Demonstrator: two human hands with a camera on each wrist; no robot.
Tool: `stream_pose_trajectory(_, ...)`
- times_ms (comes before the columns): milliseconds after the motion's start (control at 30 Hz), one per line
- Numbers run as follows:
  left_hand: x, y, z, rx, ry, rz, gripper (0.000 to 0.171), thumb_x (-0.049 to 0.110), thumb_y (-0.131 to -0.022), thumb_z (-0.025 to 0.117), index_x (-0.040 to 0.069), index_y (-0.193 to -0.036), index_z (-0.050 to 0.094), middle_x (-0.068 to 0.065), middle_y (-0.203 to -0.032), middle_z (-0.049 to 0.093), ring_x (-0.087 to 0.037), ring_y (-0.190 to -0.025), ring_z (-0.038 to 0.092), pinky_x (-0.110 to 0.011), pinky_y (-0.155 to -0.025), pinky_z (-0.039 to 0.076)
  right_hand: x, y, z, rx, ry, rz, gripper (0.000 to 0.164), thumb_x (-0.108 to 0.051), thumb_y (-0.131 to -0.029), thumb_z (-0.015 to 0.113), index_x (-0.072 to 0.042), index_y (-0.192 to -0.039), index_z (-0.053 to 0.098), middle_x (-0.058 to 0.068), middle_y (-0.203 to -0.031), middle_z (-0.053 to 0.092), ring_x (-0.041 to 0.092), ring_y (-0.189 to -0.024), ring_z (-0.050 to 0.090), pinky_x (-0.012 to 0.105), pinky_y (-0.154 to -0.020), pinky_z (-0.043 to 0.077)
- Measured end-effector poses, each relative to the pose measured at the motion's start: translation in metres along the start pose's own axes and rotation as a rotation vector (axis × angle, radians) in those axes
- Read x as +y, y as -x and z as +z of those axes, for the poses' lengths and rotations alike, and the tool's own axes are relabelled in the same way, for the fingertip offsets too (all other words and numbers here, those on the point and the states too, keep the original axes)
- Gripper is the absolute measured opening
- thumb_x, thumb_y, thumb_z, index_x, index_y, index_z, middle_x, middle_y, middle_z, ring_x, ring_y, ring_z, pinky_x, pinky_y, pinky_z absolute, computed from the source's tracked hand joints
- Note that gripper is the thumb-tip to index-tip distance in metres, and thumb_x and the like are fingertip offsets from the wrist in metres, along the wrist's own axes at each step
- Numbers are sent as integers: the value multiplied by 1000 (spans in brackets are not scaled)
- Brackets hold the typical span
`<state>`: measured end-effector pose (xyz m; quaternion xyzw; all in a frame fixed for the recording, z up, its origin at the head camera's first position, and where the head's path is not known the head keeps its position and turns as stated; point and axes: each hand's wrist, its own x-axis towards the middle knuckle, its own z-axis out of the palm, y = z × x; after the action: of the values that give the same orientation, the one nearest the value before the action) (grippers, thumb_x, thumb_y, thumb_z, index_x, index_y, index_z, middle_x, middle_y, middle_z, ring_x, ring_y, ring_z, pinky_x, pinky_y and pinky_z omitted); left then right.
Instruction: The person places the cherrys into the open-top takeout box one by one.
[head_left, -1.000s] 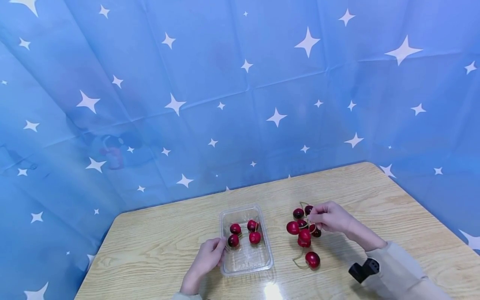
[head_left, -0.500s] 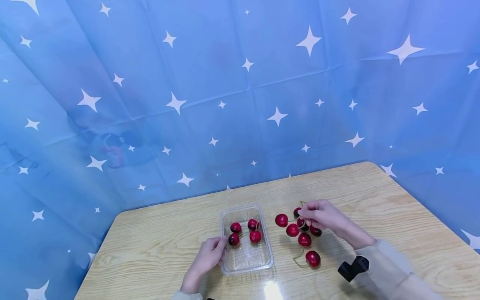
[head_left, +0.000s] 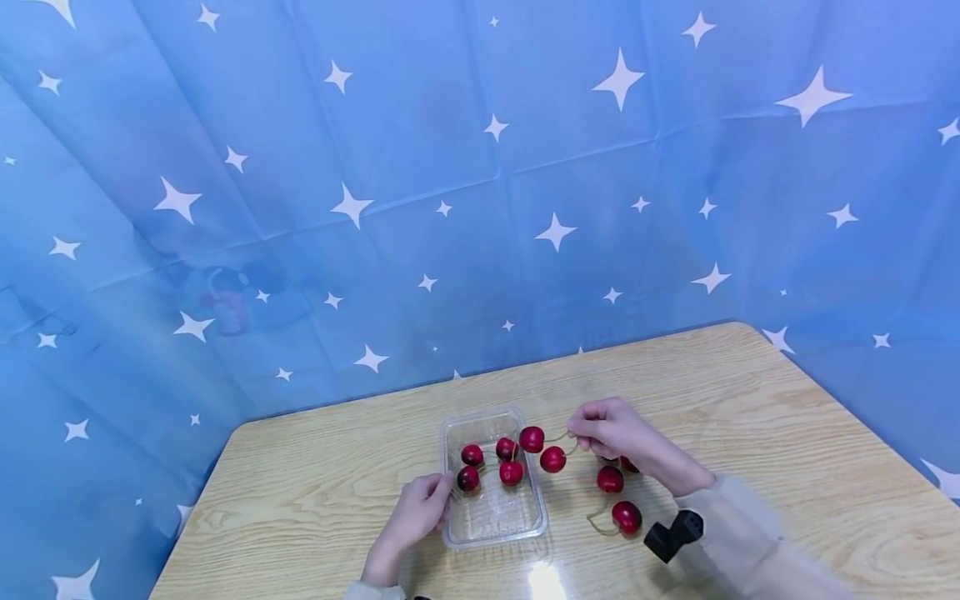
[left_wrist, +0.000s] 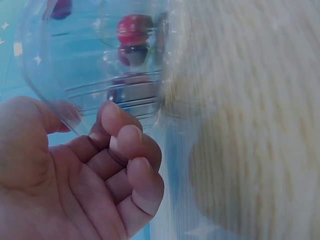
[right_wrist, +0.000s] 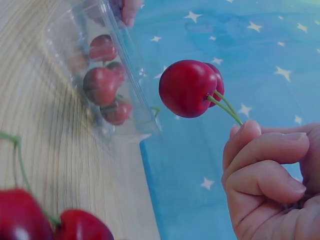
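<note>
Cherry pair [right_wrist: 186, 90]: hanging off its green stems [right_wrist: 225, 111], left of the right hand [head_left: 618, 433]. That hand pinches the stems between thumb and fingertips; fruit itself untouched by it. Head view has the pair overlapping the near edge of the clear plastic box [head_left: 491, 521], left of the pinch; cannot tell from there if it touches the rim. Right wrist view puts visible background between pair and box.

Four cherries [head_left: 511, 473] sit in the box, farther left of the pinch. Left hand [head_left: 416, 508] grips the box's far side wall, thumb and fingers at the edge. Loose cherries [head_left: 627, 517] lie below the pinch and partly behind the right hand, so count unclear.

Surface: light wood-grain table [head_left: 322, 475] under everything, glare spot [head_left: 546, 581] below and left of the pinch. Beyond it, a blue cloth [head_left: 420, 167] with white stars and visible creases.

View differences: right wrist view shows the two stems meeting at the fingertips, small in head view. Left wrist view shows that hand's palm and curled fingers, hidden from above. Only head view gets the pale right sleeve [head_left: 738, 521].
</note>
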<state>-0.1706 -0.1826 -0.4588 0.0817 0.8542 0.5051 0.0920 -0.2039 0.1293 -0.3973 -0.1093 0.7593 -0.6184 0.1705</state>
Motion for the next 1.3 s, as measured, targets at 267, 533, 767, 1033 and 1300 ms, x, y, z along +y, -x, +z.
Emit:
stream_pose_trajectory(267, 1, 1, 0, 1, -11, 8, 45, 22, -102, 39, -2, -65, 49, 2, -51, 43, -7, -41, 41, -18, -42, 29, -1, -6, 15, -12, 0, -13, 20, -9, -95, 52, -1, -77, 59, -1, -60, 52, 5, -41, 30, 18, -41, 22)
stream_pose_trajectory(533, 4, 2, -1, -5, -4, 32, 44, 21, -102, 40, 0, -64, 49, 2, -51, 43, -9, -43, 42, -19, -42, 30, -2, -11, 32, -31, -11, -43, 20, -9, -94, 53, 1, -77, 59, -1, -58, 52, 4, -42, 32, 17, -41, 22)
stream_pose_trajectory(767, 5, 3, -1, -2, -33, 35, 43, 23, -101, 42, 2, -64, 50, 3, -51, 44, -9, -43, 43, -19, -42, 31, 1, -14, 50, -58, 57, -55, 25, -14, -96, 54, 7, -81, 58, 0, -61, 56, 6, -43, 36, 18, -42, 27)
stream_pose_trajectory(1033, 4, 2, -1, -1, -45, 37, 43, 22, -101, 42, -2, -66, 52, 4, -52, 45, -10, -44, 44, -19, -42, 32, 0, -20, 70, -75, 113, -86, 19, -8, -93, 56, 7, -80, 59, 4, -59, 60, 5, -42, 40, 18, -42, 27)
stream_pose_trajectory(1300, 4, 1, -1, 4, -40, 33, 42, 18, -101, 42, -4, -67, 53, 4, -51, 45, -10, -44, 43, -18, -42, 31, -1, -24, 87, -77, 202, -150, 18, 1, -89, 56, 7, -73, 59, 7, -54, 59, 6, -38, 42, 18, -40, 32)
